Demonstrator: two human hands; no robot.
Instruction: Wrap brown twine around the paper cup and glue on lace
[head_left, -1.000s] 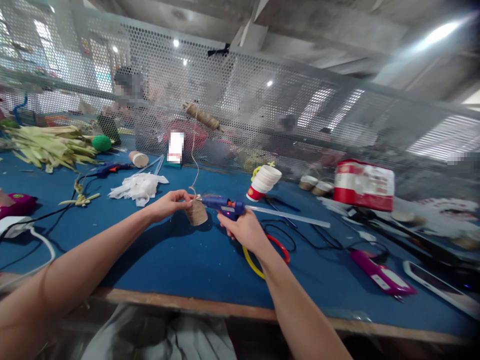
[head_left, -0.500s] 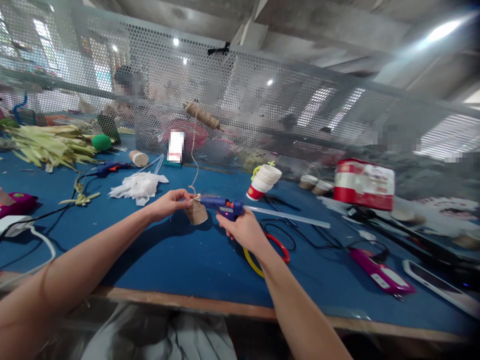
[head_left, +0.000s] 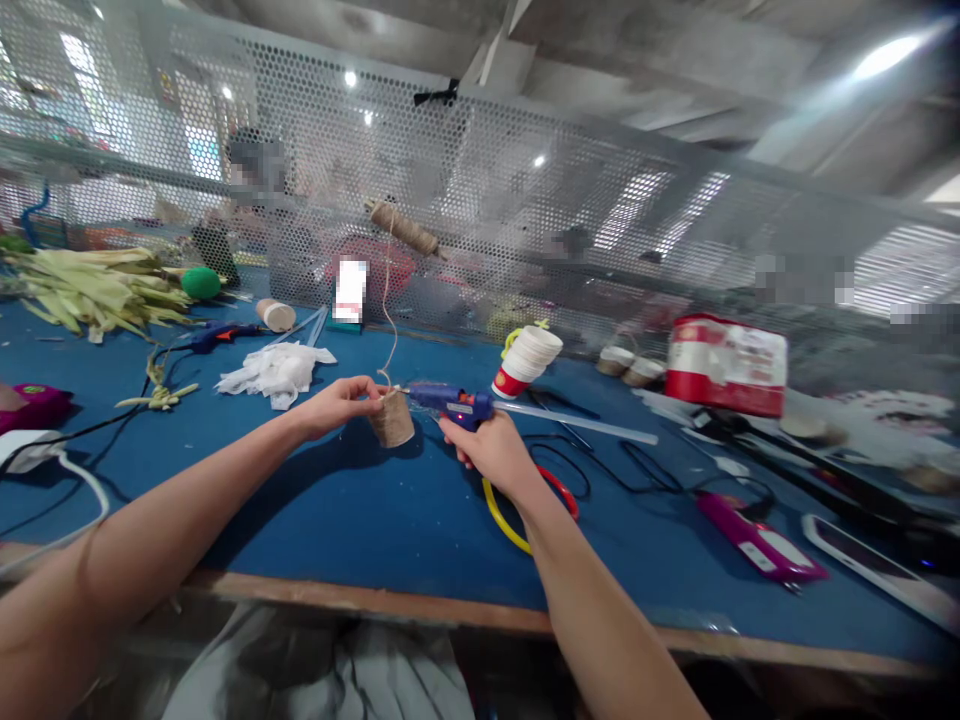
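Observation:
My left hand (head_left: 339,404) pinches the rim of a small twine-wrapped cup (head_left: 393,419) held just above the blue table (head_left: 360,510). A strand of twine (head_left: 386,300) runs up from the cup to a twine spool (head_left: 405,229) mounted on the mesh screen. My right hand (head_left: 491,452) is wrapped round a blue hot glue gun (head_left: 448,401), whose nozzle points left at the cup's rim. A long clear glue stick (head_left: 577,423) juts out of the gun's back toward the right.
A stack of paper cups (head_left: 527,362), a red-and-white pack (head_left: 726,365), magenta scissors (head_left: 754,536), a phone (head_left: 877,573), black cables and yellow and red rings (head_left: 525,505) lie to the right. White scraps (head_left: 275,369), a second glue gun (head_left: 217,336) and corn husks (head_left: 97,285) sit left.
The glue gun has tilted and shifted slightly up and right, its nozzle still at the cup's rim. The left hand and cup have hardly moved.

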